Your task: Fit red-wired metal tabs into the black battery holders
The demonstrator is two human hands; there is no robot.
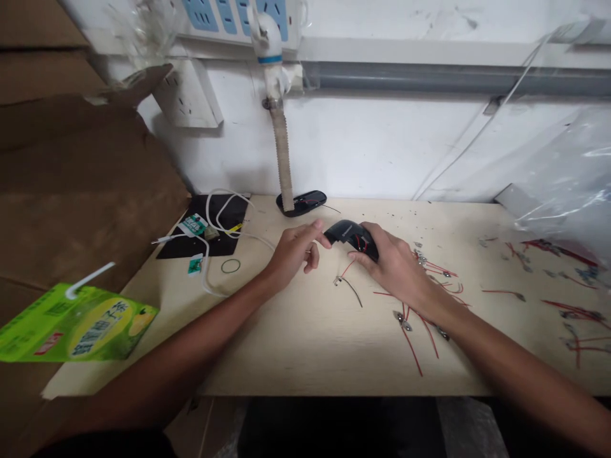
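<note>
Counter (267, 350) bears wired parts (403, 322) at four o'clock. Right hand (392, 257) clasps a black shell (347, 231), probably steadying it; left hand (289, 256) sits at its eight o'clock, grip released.

An electronics workshop: red-wired components (403, 320) lie on the worktop (286, 356), a corrugated hose (282, 149) and power strip (228, 18) above it.

The right hand (394, 259) hides one end of the black plastic shell (352, 236), whose pale writing (347, 231) is too tiny to read. The top edge of the view cuts off the power strip (227, 18).
</note>
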